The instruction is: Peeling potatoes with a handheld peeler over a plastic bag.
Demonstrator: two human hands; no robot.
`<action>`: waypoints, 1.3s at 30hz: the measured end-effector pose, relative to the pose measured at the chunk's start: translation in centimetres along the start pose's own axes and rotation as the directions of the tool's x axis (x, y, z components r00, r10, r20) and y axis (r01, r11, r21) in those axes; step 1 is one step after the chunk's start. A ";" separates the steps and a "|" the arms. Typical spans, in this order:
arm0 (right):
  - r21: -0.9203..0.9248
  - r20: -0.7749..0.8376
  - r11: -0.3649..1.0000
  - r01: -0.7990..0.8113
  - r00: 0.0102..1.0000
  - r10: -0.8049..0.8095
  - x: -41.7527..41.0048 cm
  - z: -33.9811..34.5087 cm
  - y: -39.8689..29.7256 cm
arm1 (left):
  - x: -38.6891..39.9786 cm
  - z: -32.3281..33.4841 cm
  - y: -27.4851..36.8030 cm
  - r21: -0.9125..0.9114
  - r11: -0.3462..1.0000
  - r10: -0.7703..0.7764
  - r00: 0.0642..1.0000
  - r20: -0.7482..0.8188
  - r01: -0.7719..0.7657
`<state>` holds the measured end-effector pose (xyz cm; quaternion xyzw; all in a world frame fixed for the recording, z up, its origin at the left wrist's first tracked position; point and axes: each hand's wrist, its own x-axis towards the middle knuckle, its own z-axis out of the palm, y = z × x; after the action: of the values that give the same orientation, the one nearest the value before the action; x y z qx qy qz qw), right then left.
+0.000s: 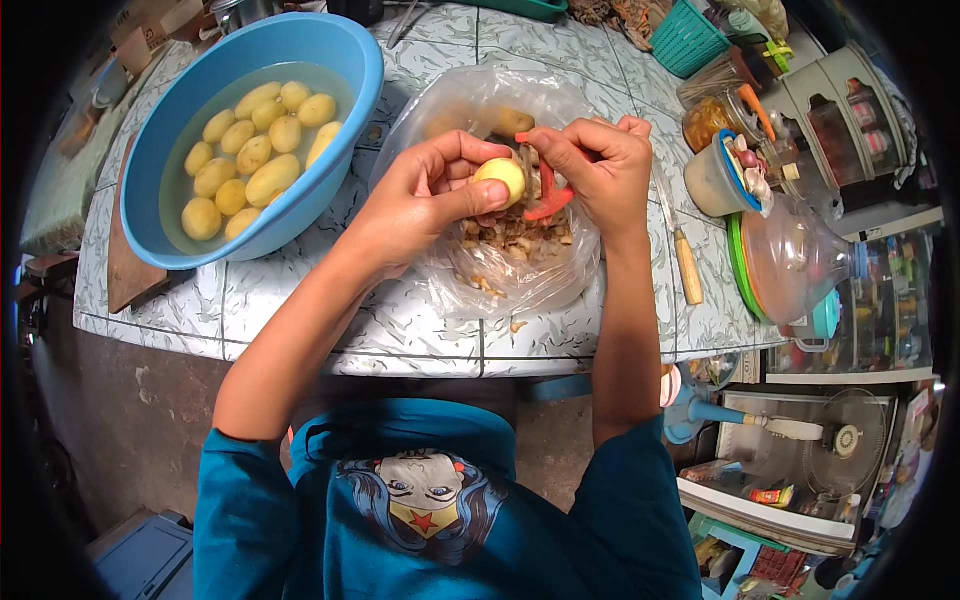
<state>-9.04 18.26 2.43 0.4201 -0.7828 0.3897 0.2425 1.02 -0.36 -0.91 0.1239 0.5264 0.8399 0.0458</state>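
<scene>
Between the thumb and fingers of my left hand [431, 191] is a small, pale yellow peeled potato [502, 180]. My right hand [600, 172] grips a red-handled peeler [551, 202], its head beside the potato; whether the blade touches it I cannot tell. Under both hands lies a clear plastic bag [517, 289] with brown potato peelings [517, 238] in it. An unpeeled potato [514, 121] shows at the bag's far side, partly behind my hands. To the left, a blue plastic basin [300, 229] holds water and several peeled potatoes [255, 154].
A wood-handled knife [686, 266] lies right of my right forearm. A wooden board [131, 277] sits partly under the basin. Along the right edge are a plastic tub with garlic and shallots [712, 180], jars [709, 124], stacked plastic lids [742, 270] and a green basket [686, 37].
</scene>
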 end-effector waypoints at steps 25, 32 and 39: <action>-0.331 0.031 0.926 -0.181 0.979 0.202 0.2 -1.2 -1.0 | 0.0 0.5 1.3 0.117 0.991 0.074 0.994 -0.081 -0.065; -0.029 -0.105 0.972 -0.232 0.968 0.228 0.1 -0.9 -0.3 | -0.1 1.1 1.4 -0.143 0.988 -0.079 0.972 -0.222 0.048; -0.005 -0.097 0.977 -0.214 0.972 0.212 -0.1 -0.2 -1.2 | 0.1 0.4 1.0 -0.123 0.992 -0.034 0.981 -0.191 0.010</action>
<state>-7.99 18.04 2.99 0.3126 -0.8138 0.4273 0.2397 1.05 -0.44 0.20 0.0330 0.4776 0.8779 0.0114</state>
